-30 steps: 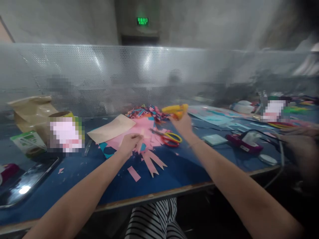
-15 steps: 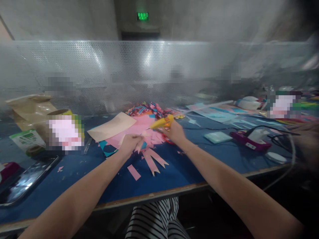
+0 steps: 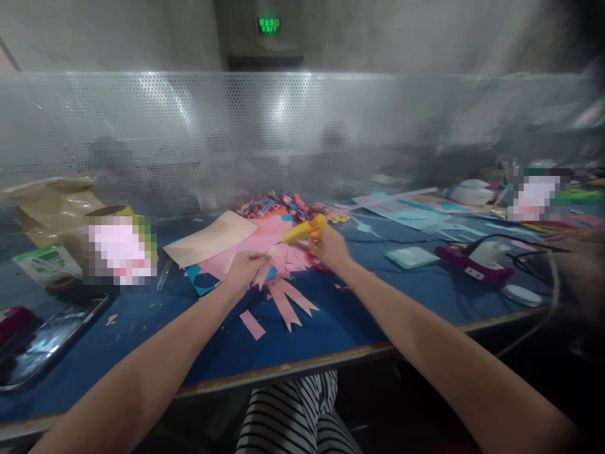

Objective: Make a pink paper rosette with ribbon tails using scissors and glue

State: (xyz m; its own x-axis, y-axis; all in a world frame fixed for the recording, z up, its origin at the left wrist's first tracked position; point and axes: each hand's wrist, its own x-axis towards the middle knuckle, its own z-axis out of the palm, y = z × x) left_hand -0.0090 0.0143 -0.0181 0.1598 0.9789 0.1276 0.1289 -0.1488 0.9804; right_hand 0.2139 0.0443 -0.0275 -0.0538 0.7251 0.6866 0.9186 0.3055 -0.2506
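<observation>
In my right hand [image 3: 331,247] is a yellow hot glue gun [image 3: 305,229], its nozzle pointing left and down. My left hand [image 3: 246,270] is pinched on a small pink paper piece [image 3: 261,275], close to the nozzle; whether the tip touches it I cannot tell. Just below lie pink paper strips with notched ends [image 3: 290,302], joined to a fan of pink paper. Pink paper sheets [image 3: 265,232] and a cream sheet [image 3: 210,239] lie behind my hands. A loose pink rectangle [image 3: 252,325] rests nearer the table edge.
A phone [image 3: 57,340], a green-and-white packet [image 3: 46,265] and a brown paper bag [image 3: 54,208] are at left. Paper scraps [image 3: 278,205] are heaped behind. To the right are a pale blue pad [image 3: 412,256], a purple power strip [image 3: 472,265], cables and another person's blurred hand [image 3: 574,246].
The view has shifted slightly. My hands keep almost the same pose, with the glue gun still held by the pink paper.
</observation>
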